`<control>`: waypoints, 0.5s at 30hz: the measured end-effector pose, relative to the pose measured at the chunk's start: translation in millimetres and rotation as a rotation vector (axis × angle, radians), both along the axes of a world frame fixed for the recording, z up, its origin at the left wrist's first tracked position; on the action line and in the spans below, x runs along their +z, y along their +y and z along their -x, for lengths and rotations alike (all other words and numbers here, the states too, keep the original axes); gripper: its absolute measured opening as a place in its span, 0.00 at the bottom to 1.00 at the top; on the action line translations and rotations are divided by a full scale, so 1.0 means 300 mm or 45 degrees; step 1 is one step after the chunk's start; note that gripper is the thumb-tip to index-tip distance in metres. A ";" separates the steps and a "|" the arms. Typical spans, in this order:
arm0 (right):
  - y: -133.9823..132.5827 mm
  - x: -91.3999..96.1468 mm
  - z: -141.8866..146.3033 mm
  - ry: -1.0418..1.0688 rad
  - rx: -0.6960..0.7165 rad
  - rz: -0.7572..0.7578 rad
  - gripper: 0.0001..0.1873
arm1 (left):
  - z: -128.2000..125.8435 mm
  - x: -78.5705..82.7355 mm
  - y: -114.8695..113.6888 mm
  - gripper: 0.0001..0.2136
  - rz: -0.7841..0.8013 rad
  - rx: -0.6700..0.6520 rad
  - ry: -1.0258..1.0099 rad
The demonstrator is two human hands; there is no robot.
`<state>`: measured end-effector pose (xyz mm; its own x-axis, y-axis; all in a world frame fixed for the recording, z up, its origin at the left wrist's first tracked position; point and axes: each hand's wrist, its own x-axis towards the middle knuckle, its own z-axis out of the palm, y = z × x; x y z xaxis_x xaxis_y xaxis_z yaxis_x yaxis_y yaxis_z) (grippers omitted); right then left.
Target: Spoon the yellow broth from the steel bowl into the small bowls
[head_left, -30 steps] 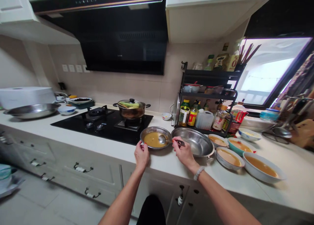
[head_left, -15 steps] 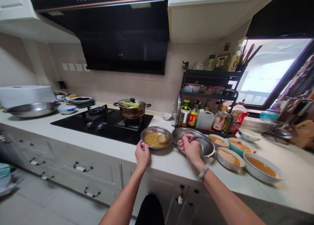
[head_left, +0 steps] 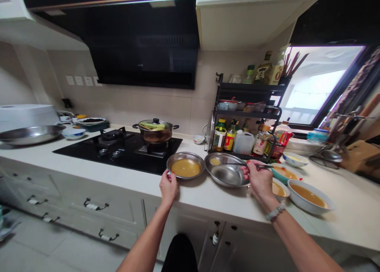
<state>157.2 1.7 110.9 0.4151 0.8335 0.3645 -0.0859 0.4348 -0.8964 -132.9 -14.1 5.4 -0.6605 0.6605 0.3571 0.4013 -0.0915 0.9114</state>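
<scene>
My left hand [head_left: 168,187] grips the near left rim of a round metal bowl [head_left: 186,167] holding yellow-brown liquid. In my right hand [head_left: 259,179] is the handle of a ladle [head_left: 215,161], whose small round bowl carries some of the same liquid. That ladle hangs over the left part of a wider metal pan [head_left: 227,176], which has a wet-looking bottom. Right of the pan, partly behind my right hand, stand several bowls of orange-brown liquid, among them a large white bowl [head_left: 310,196] and a green-rimmed bowl [head_left: 285,172].
A lidded pot [head_left: 156,134] sits on the black gas stove [head_left: 124,155]. Behind the pan rises a black rack [head_left: 249,114] with bottles and jars. A large metal pan [head_left: 31,134] lies at the far left of the counter, and ladles hang at the right.
My right hand has moved right, lifting the ladle out of the left metal bowl and over the wider pan. My left hand stays on the bowl's rim. The view has shifted slightly.
</scene>
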 end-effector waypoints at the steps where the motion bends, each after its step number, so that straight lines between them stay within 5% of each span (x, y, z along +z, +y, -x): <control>1: -0.002 -0.005 -0.025 -0.088 -0.038 0.003 0.21 | 0.000 0.000 0.000 0.23 0.000 0.004 0.000; 6: -0.028 -0.063 -0.116 -0.727 -0.188 -0.061 0.19 | 0.000 -0.003 0.001 0.23 -0.002 0.017 -0.001; 10: -0.061 -0.098 -0.148 -1.146 -0.191 -0.471 0.12 | 0.000 -0.002 -0.002 0.23 0.005 0.012 0.008; 13: -0.081 -0.101 -0.145 -1.283 -0.154 -0.725 0.09 | -0.002 0.001 -0.005 0.23 0.014 0.008 0.011; 15: -0.089 -0.095 -0.119 -1.202 -0.154 -0.704 0.08 | -0.003 0.002 -0.005 0.23 0.014 0.011 0.013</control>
